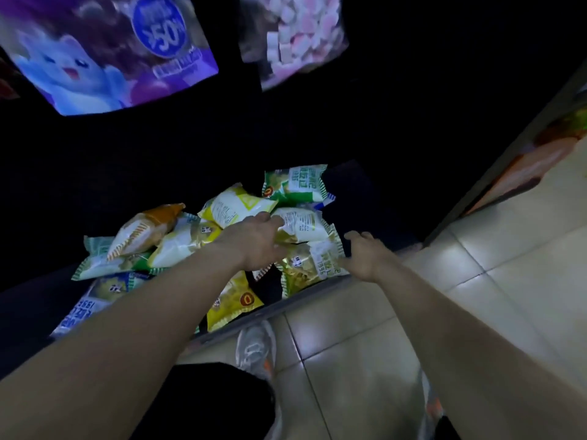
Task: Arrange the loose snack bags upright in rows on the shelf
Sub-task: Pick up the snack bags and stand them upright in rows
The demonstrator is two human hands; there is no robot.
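Observation:
Several snack bags lie in a loose heap on a dark low shelf [301, 304]. My left hand [257, 241] reaches over the heap and its fingers curl onto a white and green bag [301, 225] near the middle. My right hand [365, 254] is at the heap's right side, fingers relaxed, touching the edge of a yellow-green bag [313, 265]. Further bags lie flat: a green one [295, 184] at the back, a yellow-white one [235, 204], an orange-topped one [146, 230] at the left, a yellow one [235, 300] at the front.
The shelf's grey front lip runs diagonally above pale floor tiles [460, 281]. My shoe [254, 347] stands just below the lip. A purple cartoon bag [104, 52] and a bag of pink-white cubes [295, 36] hang above. Another shelf unit [524, 160] stands at the right.

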